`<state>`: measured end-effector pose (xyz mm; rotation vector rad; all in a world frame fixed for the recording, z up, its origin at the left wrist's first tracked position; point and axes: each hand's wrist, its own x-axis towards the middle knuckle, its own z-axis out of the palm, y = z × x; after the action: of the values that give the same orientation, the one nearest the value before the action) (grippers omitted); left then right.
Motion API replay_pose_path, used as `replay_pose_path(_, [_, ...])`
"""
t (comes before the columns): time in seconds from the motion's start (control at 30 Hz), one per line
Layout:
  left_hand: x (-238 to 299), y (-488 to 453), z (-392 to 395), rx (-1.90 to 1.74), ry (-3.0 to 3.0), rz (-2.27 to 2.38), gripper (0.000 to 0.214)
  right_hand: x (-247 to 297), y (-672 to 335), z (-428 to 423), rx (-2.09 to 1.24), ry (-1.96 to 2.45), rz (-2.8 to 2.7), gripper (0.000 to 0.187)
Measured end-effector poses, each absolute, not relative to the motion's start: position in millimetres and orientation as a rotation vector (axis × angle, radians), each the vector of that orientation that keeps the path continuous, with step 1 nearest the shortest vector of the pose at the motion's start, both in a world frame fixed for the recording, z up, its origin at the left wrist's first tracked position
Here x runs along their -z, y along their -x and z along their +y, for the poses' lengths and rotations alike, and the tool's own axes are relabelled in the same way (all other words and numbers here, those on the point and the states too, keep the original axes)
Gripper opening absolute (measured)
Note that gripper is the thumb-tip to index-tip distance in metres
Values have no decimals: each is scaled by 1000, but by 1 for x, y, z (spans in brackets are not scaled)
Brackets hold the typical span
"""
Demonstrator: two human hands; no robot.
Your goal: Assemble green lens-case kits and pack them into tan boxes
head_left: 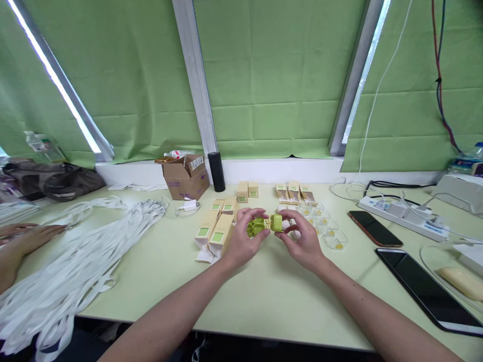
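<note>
Between the fingertips of both hands, above the table, is a small glossy green plastic case (258, 227) with yellowish parts in its middle. My left hand (241, 241) is closed on its left part, thumb below and fingers above. My right hand (304, 241) pinches the green block (276, 222) at its right end. Whether the two green parts are joined I cannot tell. Just left of my left hand lie several small cream boxes (222, 234) with green squares and open flaps. Beyond my right hand sit clear plastic trays (335, 240) with small yellow spots.
More cream boxes (294, 193) stand at the back. Further left are an open cardboard box (185, 182), a black cylinder (216, 172) and a heap of white straps (98, 251) by another person's hand (37, 239). Rightward lie a phone (375, 229), a tablet (430, 289) and a power strip (402, 216).
</note>
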<state>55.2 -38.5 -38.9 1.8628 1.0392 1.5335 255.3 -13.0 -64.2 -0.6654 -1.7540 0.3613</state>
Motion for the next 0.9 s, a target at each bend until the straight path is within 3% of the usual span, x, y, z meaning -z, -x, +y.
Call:
replay_pose_path(0.17, [42,-56,-34,-1540,-1864,1179,7,62,-253,-16,-437,701,-1684,38])
replay_pose_path(0.9, [45,-60,-34,-1459,-1887,1201,14,69,-249,-16,-423,663,-1722,36])
